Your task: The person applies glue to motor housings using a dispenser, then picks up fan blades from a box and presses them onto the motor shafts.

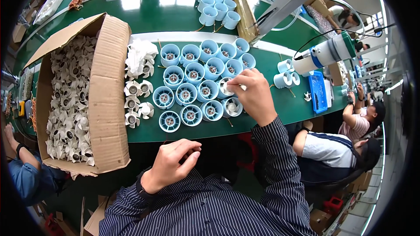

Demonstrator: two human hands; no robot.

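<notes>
Though any grip was unclear, a white impeller (223, 88) was partly covered by bunched right fingers (238, 80), left fingers (180, 148) loosely curled.

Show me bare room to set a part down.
Best: green table, between right hand and loose fan, nearer the edge than the small cup trio.
Also bare: beyond white rail, left of far cups.
Crowded: among near cups, and between them and box, where white fans lie.

Carton (109, 100) left, fan wheels (70, 105) in it; cups (186, 94) on table (280, 100), right of carton; tray (321, 98) farther right.
</notes>
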